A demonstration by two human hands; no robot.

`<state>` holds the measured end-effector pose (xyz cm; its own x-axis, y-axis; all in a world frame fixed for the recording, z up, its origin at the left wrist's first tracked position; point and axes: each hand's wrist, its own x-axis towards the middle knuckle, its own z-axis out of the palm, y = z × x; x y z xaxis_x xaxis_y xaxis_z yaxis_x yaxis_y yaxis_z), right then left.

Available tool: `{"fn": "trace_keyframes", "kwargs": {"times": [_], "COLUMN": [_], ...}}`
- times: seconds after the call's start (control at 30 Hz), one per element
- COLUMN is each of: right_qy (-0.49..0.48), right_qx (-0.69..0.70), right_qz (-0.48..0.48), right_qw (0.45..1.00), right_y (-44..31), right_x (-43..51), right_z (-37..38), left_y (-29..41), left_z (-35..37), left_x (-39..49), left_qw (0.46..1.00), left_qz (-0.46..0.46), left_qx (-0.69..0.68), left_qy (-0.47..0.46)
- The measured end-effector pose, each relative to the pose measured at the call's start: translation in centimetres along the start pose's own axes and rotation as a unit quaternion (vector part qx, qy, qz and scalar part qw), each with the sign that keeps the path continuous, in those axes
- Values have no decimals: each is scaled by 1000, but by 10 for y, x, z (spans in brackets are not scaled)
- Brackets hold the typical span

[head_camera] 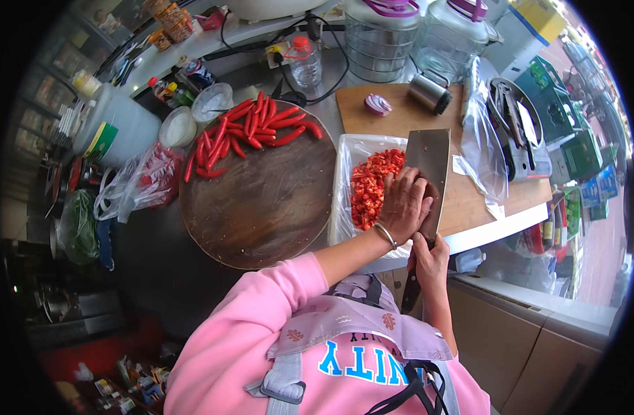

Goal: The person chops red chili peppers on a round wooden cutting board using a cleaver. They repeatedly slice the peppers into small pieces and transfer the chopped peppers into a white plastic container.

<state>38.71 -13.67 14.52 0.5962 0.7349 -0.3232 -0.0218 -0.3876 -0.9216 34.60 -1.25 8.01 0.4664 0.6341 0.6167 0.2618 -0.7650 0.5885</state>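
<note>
My right hand [432, 255] grips the dark handle of a Chinese cleaver [430, 155], whose broad steel blade stands tilted over the right side of a white tub [339, 181] lined with clear plastic. Against the blade's face rests my left hand [406, 199], fingers partly spread; a bangle circles that wrist. Chopped red chillies [371, 194] lie heaped in the tub, partly hidden by the left hand. To the left is a round wooden chopping board [265, 202]. Whole red chillies [244, 127] with their stems off are piled along its far edge.
A rectangular wooden board [503, 207] bears a cut red onion [377, 105], a steel mug [430, 92] and a plastic bag [483, 140]. Beyond it stands a portable gas stove [527, 150]. Large glass jars [381, 46] and a water bottle [304, 65] are at the back. Bagged red chillies [156, 179] lie left.
</note>
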Motion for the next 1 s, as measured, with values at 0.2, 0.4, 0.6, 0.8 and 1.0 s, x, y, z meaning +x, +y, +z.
{"fn": "trace_keyframes", "kwargs": {"times": [0.2, 0.4, 0.6, 0.8, 1.0], "right_qy": [28, 76, 77, 87, 6], "right_qx": [46, 50, 31, 17, 4], "right_qz": [-33, -80, -64, -52, -30], "right_qw": [998, 993, 995, 995, 1000], "right_y": [-7, -26, -31, -26, -30], "right_x": [-12, -16, -32, -42, -45], "right_z": [-12, -2, 4, 7, 30], "left_y": [-68, -125, -132, -130, -147], "left_z": [-13, -35, -18, -48, -150], "left_x": [-2, -2, 6, 5, -64], "left_qw": [989, 930, 864, 953, 961], "left_qz": [-22, -79, -32, -78, -259], "left_qx": [140, 261, 376, 215, -95], "left_qy": [-30, -248, -332, -197, 15]}}
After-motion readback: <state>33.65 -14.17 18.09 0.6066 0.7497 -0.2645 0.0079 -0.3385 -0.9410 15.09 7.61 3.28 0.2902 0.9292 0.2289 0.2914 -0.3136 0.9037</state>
